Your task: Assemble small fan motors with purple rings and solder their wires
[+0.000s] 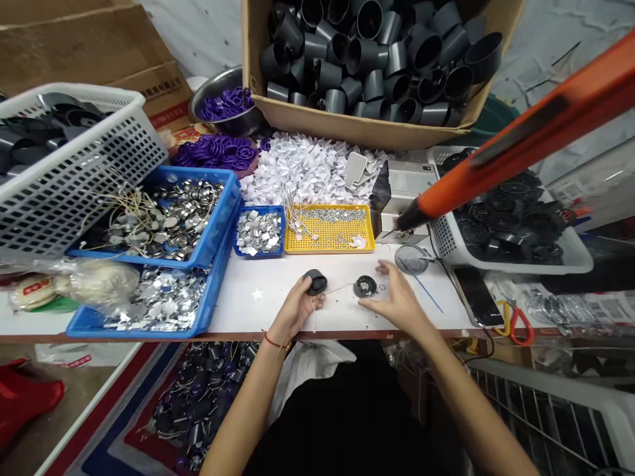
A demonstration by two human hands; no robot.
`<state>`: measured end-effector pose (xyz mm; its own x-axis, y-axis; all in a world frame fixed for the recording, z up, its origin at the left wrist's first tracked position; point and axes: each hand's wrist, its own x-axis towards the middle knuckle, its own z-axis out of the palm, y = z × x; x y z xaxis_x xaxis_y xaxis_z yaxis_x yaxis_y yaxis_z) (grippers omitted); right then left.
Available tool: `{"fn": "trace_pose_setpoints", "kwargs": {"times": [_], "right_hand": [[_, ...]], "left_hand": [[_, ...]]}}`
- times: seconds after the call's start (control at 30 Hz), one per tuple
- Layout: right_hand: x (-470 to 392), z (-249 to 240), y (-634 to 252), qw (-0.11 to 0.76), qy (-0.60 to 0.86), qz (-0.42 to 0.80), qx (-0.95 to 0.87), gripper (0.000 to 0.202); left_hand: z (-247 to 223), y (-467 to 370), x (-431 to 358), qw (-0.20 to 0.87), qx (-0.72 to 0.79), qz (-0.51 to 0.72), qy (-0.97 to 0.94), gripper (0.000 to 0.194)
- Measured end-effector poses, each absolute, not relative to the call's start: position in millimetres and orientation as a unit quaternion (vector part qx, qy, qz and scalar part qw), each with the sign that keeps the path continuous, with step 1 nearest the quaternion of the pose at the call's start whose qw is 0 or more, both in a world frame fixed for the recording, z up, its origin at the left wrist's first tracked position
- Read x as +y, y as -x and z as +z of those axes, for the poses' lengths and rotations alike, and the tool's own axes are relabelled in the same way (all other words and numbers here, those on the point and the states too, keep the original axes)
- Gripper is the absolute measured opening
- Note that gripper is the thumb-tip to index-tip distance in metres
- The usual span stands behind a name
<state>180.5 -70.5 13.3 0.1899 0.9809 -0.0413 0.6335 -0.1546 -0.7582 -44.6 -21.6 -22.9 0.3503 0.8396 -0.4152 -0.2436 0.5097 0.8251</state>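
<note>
My left hand point(299, 305) is closed round a short black plastic cylinder point(316, 282) above the white tabletop. A thin pale string point(339, 289) runs from it toward a black round plastic part point(365, 286), and another end hangs below my left hand. The round part lies on the tabletop, its inside facing up. Around its right side my right hand point(397, 297) is spread, thumb and fingers apart, holding nothing. Whether the thumb touches the part I cannot tell. A small dark ring point(381, 287) lies between the part and my right hand.
Behind stand a yellow tray point(330, 244) of small metal bits and blue trays point(211, 246) of metal pieces. A screwdriver-like blue rod point(426, 291), a phone point(477, 297) and scissors point(520, 327) lie right. An orange bar point(536, 112) slants overhead before a carton point(347, 125) of grey cylinders.
</note>
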Motion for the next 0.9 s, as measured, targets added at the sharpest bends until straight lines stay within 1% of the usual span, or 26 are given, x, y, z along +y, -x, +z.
{"fn": "trace_pose_setpoints", "kwargs": {"times": [0.03, 0.07, 0.13, 0.2, 0.23, 0.27, 0.3, 0.33, 0.43, 0.47, 0.53, 0.6, 0.67, 0.73, 0.83, 0.9], "right_hand": [[-79, -6, -177, 0.281, 0.733, 0.274, -0.555, 0.074], [-85, -22, -173, 0.276, 0.747, 0.260, -0.546, 0.065], [-87, -38, -170, 0.303, 0.747, 0.264, -0.529, 0.054], [-83, -29, -174, 0.338, 0.712, 0.313, -0.529, 0.050], [-79, -19, -176, 0.337, 0.688, 0.344, -0.543, 0.050], [-75, -6, -179, 0.315, 0.665, 0.367, -0.569, 0.049], [-70, 7, -179, 0.272, 0.647, 0.375, -0.606, 0.048], [-65, 19, -177, 0.206, 0.636, 0.368, -0.646, 0.046], [-47, 35, -155, -0.023, 0.631, 0.290, -0.720, 0.046], [-41, 34, -144, -0.069, 0.633, 0.264, -0.725, 0.047], [-32, 28, -124, -0.105, 0.635, 0.231, -0.730, 0.049], [-28, 23, -109, -0.099, 0.629, 0.219, -0.739, 0.046], [-31, 21, -104, -0.093, 0.617, 0.212, -0.752, 0.039], [-38, 25, -111, -0.066, 0.604, 0.203, -0.768, 0.038], [-50, 36, -148, 0.024, 0.575, 0.201, -0.793, 0.045], [-54, 47, -182, 0.090, 0.569, 0.200, -0.793, 0.046]], "left_hand": [[-24, 44, -25, 0.741, 0.454, 0.366, -0.332, 0.040], [-26, 43, -28, 0.722, 0.475, 0.370, -0.340, 0.043], [-30, 41, -32, 0.664, 0.519, 0.379, -0.383, 0.048], [-33, 41, -34, 0.608, 0.546, 0.389, -0.425, 0.048], [-35, 41, -35, 0.587, 0.557, 0.395, -0.435, 0.047], [-36, 42, -35, 0.567, 0.569, 0.397, -0.444, 0.047], [-37, 43, -36, 0.543, 0.582, 0.392, -0.461, 0.048], [-39, 44, -38, 0.505, 0.597, 0.379, -0.494, 0.047], [-43, 42, -43, 0.321, 0.640, 0.303, -0.630, 0.034], [-44, 40, -45, 0.256, 0.653, 0.279, -0.657, 0.032], [-48, 36, -52, 0.149, 0.675, 0.257, -0.675, 0.034], [-52, 33, -63, 0.096, 0.662, 0.254, -0.698, 0.038], [-54, 29, -76, 0.085, 0.630, 0.247, -0.731, 0.043], [-51, 28, -84, 0.088, 0.615, 0.235, -0.748, 0.050], [-31, 41, -64, 0.079, 0.601, 0.251, -0.755, 0.058], [-5, 61, -17, 0.061, 0.579, 0.280, -0.763, 0.054]]}}
